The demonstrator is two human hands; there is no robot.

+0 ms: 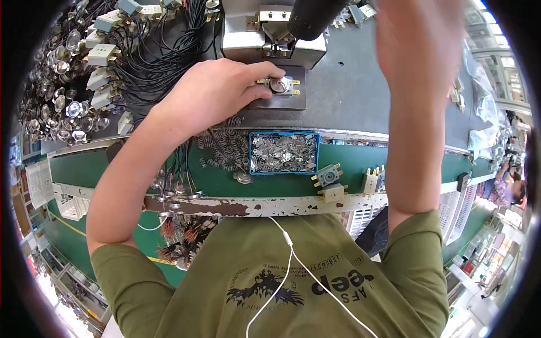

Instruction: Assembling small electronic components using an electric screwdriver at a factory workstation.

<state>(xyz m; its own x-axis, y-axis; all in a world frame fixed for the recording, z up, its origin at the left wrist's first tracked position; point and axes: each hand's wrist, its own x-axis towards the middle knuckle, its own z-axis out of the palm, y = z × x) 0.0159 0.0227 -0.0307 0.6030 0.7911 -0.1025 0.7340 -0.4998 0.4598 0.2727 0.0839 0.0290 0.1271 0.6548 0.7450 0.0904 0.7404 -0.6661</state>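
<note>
Pinched between the thumb and index finger of my left hand (pixel 225 84) is a small switch block (pixel 280 85) with a round metal top and brass terminals. It rests on a dark metal plate (pixel 293 103) in front of a metal press fixture (pixel 276 42). A thick black handle-like piece (pixel 316 18) hangs above the fixture at the top. My right hand (pixel 420 39) is raised at the upper right, smeared by motion. Its fingers are cut off by the top edge, so what it holds, if anything, is hidden.
Near me, a blue tray (pixel 249 153) holds many small metal pieces, beside loose springs (pixel 222 147). More switch blocks (pixel 328 176) lie to its right. At the left are black wires (pixel 160 70), grey-white blocks (pixel 102 54) and heaped round metal parts (pixel 73 110).
</note>
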